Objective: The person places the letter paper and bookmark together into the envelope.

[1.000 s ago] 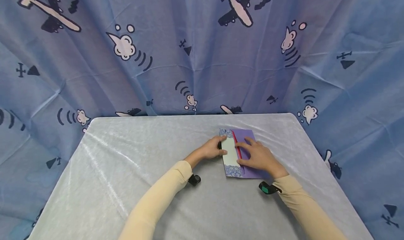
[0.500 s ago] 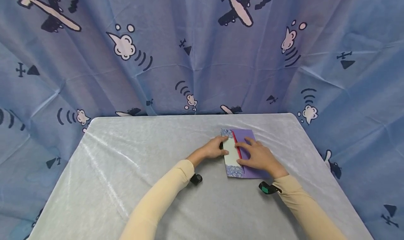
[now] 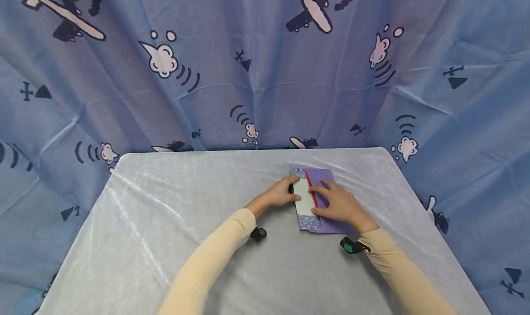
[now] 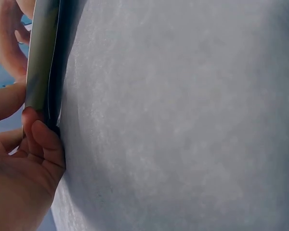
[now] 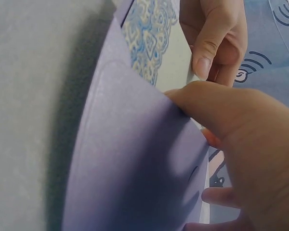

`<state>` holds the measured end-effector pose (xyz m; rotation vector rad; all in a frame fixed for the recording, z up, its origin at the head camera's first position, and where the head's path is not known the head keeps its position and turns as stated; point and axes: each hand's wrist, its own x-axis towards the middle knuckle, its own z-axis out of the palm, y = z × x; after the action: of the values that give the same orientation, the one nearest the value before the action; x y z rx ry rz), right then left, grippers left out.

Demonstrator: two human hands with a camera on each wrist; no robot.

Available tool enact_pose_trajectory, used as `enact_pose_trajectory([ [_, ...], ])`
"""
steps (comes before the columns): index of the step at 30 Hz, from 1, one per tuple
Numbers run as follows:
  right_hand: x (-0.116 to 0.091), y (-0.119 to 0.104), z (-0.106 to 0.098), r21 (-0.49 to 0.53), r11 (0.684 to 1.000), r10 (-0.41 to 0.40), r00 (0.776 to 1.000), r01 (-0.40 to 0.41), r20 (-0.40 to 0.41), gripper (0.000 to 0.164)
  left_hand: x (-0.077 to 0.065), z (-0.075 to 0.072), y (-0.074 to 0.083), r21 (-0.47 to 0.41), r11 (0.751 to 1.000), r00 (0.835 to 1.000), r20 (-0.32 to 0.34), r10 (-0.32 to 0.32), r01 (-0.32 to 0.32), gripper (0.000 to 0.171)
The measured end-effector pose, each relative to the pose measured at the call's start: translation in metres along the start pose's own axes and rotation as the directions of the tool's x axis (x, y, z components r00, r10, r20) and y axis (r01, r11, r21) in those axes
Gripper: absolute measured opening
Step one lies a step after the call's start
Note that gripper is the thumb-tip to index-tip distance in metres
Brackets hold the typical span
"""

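Note:
A purple envelope (image 3: 337,226) lies near the table's back, right of the middle. A pale green card (image 3: 305,204) with blue lace-patterned ends overlaps its left side, its right part hidden at the envelope's edge. Between the two runs a thin red strip (image 3: 308,178). My left hand (image 3: 280,193) pinches the card's left edge, thumb on top and fingers curled beneath, as the left wrist view shows. My right hand (image 3: 337,203) holds the envelope at the edge beside the card. In the right wrist view, its thumb (image 5: 202,98) bends over that purple edge, other fingers spread beyond.
A pale grey cloth covers the table (image 3: 198,181). Behind it hangs a blue curtain (image 3: 265,76) printed with planes and clouds. Each wrist wears a small black device; the left one (image 3: 258,234) and the right one (image 3: 352,246) sit low over the cloth.
My left hand has shifted slightly right with the card, toward the envelope. The card's near end now sits a little farther back. My right hand has barely moved.

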<state>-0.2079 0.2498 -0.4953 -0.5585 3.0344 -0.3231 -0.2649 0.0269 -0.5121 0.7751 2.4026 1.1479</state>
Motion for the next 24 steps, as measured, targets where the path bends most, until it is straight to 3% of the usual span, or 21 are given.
enact_pose_trajectory([
  [16,-0.001,0.001,-0.001,-0.003,1.0,-0.003,1.0,0.003,-0.006,0.065,0.003,0.011,0.005,0.157,0.988,1.0,0.002,-0.012,0.012,0.071],
  [24,-0.003,0.002,0.001,-0.004,1.0,0.0,1.0,0.0,-0.001,0.064,0.001,0.016,0.008,0.191,0.98,0.997,-0.07,-0.044,0.057,0.074],
])
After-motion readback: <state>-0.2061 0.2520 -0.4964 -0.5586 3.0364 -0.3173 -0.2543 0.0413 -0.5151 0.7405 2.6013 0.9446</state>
